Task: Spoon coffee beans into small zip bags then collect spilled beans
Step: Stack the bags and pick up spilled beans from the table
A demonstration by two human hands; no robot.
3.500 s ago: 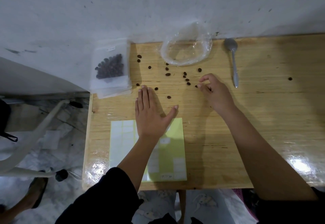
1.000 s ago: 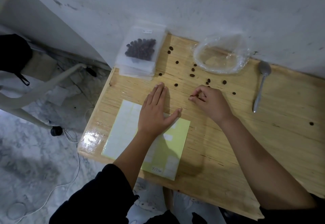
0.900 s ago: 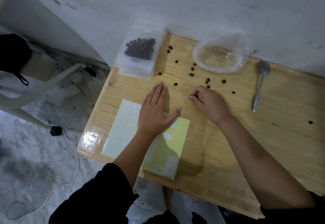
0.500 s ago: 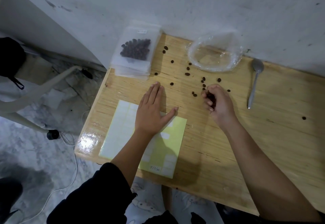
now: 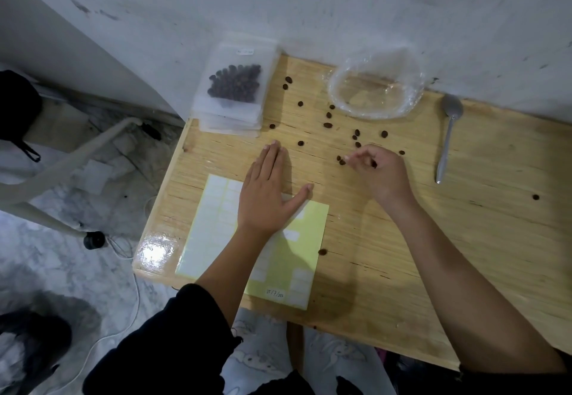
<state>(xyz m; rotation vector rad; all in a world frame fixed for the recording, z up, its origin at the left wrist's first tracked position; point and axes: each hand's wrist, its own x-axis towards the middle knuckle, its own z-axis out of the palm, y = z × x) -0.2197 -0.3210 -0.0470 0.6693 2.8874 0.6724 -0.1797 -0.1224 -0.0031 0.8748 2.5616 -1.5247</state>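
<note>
Several dark coffee beans (image 5: 327, 124) lie scattered on the wooden table (image 5: 464, 239). My right hand (image 5: 381, 170) is curled over them with fingertips near two beans (image 5: 340, 160), and a dark bean shows inside its fingers. My left hand (image 5: 268, 196) lies flat, palm down, partly on a yellow label sheet (image 5: 278, 258). A zip bag filled with beans (image 5: 236, 85) tops a stack of bags at the table's far left corner. A clear plastic bag (image 5: 376, 85), open and nearly empty, sits against the wall. One bean (image 5: 322, 252) lies beside the sheet.
A metal spoon (image 5: 448, 134) lies right of my right hand. A lone bean (image 5: 535, 197) sits far right. The white wall runs behind the table. Left of the table are chair legs, a cable and a marble floor.
My right hand picked beans near the table's middle, drew in and curled up, and now reaches left toward two beans. The left hand stayed flat. The camera shifted.
</note>
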